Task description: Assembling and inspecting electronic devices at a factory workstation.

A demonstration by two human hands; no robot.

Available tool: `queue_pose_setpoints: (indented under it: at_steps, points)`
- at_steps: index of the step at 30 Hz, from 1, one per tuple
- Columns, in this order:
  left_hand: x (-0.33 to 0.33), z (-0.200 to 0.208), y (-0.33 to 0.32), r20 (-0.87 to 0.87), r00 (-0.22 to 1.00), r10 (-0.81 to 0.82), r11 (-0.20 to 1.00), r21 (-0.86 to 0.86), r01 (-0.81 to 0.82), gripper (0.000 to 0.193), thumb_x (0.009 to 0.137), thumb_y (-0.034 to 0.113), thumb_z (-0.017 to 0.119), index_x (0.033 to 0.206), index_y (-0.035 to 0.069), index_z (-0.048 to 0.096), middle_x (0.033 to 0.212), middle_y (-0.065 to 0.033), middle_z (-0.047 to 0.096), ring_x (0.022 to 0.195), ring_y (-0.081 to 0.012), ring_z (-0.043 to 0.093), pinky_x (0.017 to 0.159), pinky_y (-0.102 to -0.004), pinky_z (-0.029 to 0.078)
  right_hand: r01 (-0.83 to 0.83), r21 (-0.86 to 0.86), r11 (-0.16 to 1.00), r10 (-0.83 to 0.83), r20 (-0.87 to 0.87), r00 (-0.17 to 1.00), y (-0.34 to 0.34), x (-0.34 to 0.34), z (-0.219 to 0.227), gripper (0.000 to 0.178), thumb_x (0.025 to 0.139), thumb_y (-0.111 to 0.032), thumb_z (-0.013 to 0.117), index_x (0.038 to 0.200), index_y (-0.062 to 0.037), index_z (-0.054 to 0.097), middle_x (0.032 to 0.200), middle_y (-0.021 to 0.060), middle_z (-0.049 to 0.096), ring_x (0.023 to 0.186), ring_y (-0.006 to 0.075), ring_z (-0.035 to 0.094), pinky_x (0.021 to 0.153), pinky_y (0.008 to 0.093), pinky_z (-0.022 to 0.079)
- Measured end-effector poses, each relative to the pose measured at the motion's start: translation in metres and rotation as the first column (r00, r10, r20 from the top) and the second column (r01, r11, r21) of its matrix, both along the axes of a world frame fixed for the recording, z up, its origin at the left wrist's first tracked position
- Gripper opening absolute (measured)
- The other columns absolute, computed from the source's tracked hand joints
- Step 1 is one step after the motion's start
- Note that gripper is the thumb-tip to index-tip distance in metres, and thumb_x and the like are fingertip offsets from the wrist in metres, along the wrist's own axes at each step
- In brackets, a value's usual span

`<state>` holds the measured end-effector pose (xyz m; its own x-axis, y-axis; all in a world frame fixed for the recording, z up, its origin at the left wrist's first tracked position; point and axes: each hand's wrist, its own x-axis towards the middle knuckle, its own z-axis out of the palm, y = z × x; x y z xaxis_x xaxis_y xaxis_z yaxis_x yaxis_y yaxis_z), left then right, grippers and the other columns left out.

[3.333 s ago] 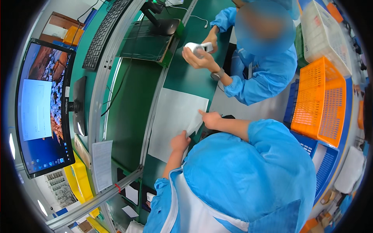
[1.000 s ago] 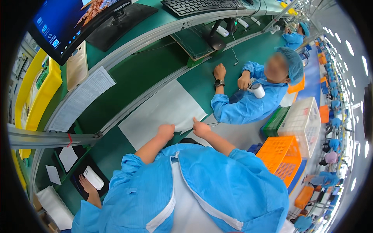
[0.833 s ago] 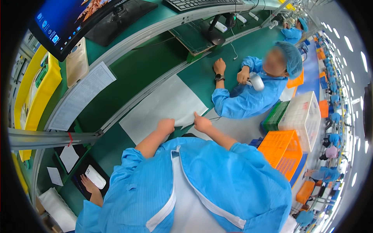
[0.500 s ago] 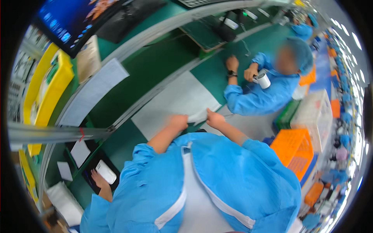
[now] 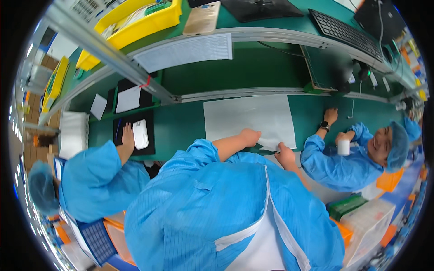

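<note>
Here, the left hand (image 5: pixel 250 137) is curled nearly closed on the near edge of the white sheet (image 5: pixel 248 115), which lies beyond it on the green counter (image 5: pixel 181 124). Just to its right, the right hand (image 5: pixel 285 156) touches that edge, fingers bent; whether it grips, I cannot tell. Well left of both, a co-worker's hand (image 5: pixel 128 135) lies beside a white device (image 5: pixel 140 134).

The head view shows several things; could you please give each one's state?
White sheet, spread out, near edge bent.
Left hand, curled on the sheet.
Right hand, at its near edge.
Large yellow bin, open, holding items.
White device, lying flat.
Printed page, hanging.
Green light, lit.
</note>
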<state>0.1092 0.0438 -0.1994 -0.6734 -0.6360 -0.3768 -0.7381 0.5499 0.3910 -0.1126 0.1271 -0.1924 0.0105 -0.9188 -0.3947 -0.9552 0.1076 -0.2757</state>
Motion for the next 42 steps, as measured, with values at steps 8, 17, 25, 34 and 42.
queue_pose_setpoints:
  at_steps: [8,17,25,34,42]
  points:
    - [-0.019,-0.008,0.006,0.069,0.981,0.179,0.983,0.012,-0.181,0.026,0.087,0.018,0.038,0.095,0.007,0.06,0.089,-0.017,0.065,0.084,-0.0351,0.063,0.071,-0.0475,0.049,-0.04,-0.018,0.999,0.042,0.084,0.996,-0.005,-0.02,0.005,0.032,0.074,-0.028,0.067,0.098,-0.0113,0.056,0.085,0.0166,0.065,0.079,0.0352,0.063,0.067,0.0454,0.05]
    - [-0.037,-0.026,0.025,0.103,0.939,0.327,0.945,-0.029,-0.326,0.025,0.085,0.017,0.042,0.09,0.007,0.064,0.09,-0.0187,0.065,0.086,-0.036,0.063,0.075,-0.0469,0.049,-0.192,-0.02,0.981,0.193,0.111,0.975,-0.012,-0.04,0.0,0.028,0.072,-0.023,0.063,0.097,-0.0119,0.057,0.082,0.016,0.065,0.08,0.0349,0.063,0.066,0.0455,0.049]
    - [-0.044,-0.014,0.062,0.227,0.934,0.274,0.961,-0.088,-0.261,0.027,0.073,0.01,0.06,0.099,0.005,0.053,0.085,-0.0212,0.062,0.08,-0.0366,0.062,0.071,-0.045,0.05,-0.34,-0.068,0.938,0.345,0.082,0.935,-0.018,-0.051,-0.012,0.024,0.074,-0.023,0.058,0.092,-0.0086,0.052,0.077,0.0168,0.064,0.074,0.0356,0.063,0.062,0.0484,0.049]
    - [-0.025,-0.029,0.097,-0.02,0.816,0.578,0.806,-0.141,-0.574,0.038,0.073,0.008,0.056,0.11,0.005,0.053,0.134,-0.0298,0.035,0.122,-0.0423,0.04,0.094,-0.0453,0.043,-0.363,-0.074,0.929,0.369,0.115,0.922,-0.022,-0.056,-0.011,0.018,0.083,-0.023,0.052,0.093,-0.008,0.053,0.08,0.0181,0.064,0.076,0.0374,0.062,0.064,0.0494,0.048]
    - [-0.019,-0.024,0.098,-0.016,0.836,0.548,0.832,-0.098,-0.547,0.039,0.073,0.009,0.058,0.111,0.006,0.053,0.136,-0.0295,0.033,0.127,-0.0413,0.036,0.099,-0.0439,0.04,-0.301,-0.061,0.952,0.307,0.185,0.934,-0.019,-0.067,-0.024,0.022,0.086,-0.03,0.053,0.097,-0.0111,0.057,0.087,0.0161,0.065,0.083,0.0354,0.062,0.068,0.0469,0.049]
